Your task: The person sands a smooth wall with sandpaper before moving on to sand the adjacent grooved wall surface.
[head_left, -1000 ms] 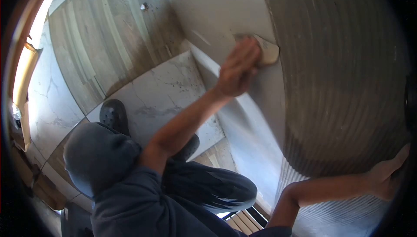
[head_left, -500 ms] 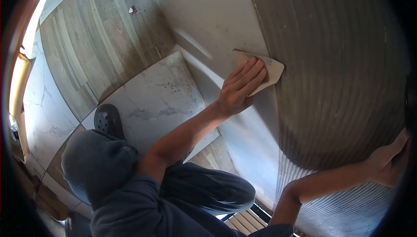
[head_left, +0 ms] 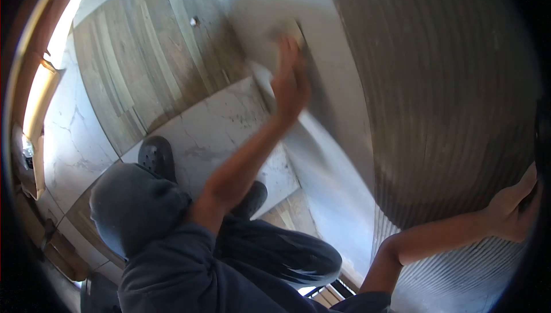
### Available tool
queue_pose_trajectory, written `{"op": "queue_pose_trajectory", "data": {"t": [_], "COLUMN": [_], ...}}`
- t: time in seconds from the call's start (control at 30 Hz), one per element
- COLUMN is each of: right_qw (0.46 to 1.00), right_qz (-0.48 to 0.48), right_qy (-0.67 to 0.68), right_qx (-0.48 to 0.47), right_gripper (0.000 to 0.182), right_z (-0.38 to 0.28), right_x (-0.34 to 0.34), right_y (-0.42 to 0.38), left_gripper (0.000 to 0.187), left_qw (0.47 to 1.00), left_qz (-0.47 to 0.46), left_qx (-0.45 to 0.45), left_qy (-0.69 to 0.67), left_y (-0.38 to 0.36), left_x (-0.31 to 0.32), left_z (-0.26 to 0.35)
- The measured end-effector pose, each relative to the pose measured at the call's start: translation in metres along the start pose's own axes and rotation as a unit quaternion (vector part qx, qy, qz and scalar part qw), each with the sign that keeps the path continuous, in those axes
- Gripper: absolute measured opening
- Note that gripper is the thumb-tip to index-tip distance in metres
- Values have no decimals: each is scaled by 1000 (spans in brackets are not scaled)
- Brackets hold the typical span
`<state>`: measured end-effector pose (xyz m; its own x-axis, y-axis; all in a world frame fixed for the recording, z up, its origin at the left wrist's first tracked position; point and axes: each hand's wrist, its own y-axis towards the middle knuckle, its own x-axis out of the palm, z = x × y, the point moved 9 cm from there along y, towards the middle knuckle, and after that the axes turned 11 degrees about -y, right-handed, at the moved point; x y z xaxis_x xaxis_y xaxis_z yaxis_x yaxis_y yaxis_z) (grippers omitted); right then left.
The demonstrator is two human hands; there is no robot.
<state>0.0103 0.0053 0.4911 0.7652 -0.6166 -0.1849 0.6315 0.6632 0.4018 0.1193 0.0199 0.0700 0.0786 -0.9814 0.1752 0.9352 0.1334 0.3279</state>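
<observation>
My left hand (head_left: 291,83) holds a thin, pale beige flat piece (head_left: 297,33) against the smooth grey wall surface (head_left: 330,55). The hand and piece are blurred by motion. At the far right, my right hand (head_left: 515,212) is at the dark image border, beside the ridged grey-brown coating (head_left: 436,100). Its thumb side shows, but most of its fingers are hidden, as is anything in them.
Wood-look tiles (head_left: 143,49) and marbled white tiles (head_left: 218,118) cover the floor, with scattered crumbs. Dark clogs (head_left: 156,157), a bent knee (head_left: 310,255) and a rounded grey cloth shape (head_left: 135,207) show below. A small white bit (head_left: 194,21) lies on the wood-look tile.
My left hand has moved up and left along the wall with the beige piece, away from the ridged coating's edge. My right hand stays at the right border. The view has shifted slightly.
</observation>
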Motion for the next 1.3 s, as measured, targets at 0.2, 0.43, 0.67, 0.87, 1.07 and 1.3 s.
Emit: {"op": "queue_pose_trajectory", "data": {"t": [0.2,0.43,0.67,0.87,1.07,1.3], "right_qw": [1000,999,998,997,997,997], "right_qz": [-8,2,-7,-18,-16,21], "right_qy": [24,18,52,71,56,40], "right_qx": [11,29,-28,17,45,65], "right_gripper": [22,25,27,26,27,30], "right_z": [3,6,5,-2,3,-19], "right_x": [1,0,2,3,2,-4], "right_y": [-2,0,-4,0,-5,-5], "left_gripper": [49,42,38,41,52,48], "left_qw": [988,993,988,997,999,987], "left_qz": [-105,-85,-43,-58,-15,-111], "left_qx": [-61,-43,-146,11,-46,-112], "left_qy": [-99,-64,-40,-47,-14,-36], "left_y": [-56,-61,-6,-52,18,6], "left_x": [0,5,3,0,0,2], "left_z": [3,28,-15,14,-19,-6]}}
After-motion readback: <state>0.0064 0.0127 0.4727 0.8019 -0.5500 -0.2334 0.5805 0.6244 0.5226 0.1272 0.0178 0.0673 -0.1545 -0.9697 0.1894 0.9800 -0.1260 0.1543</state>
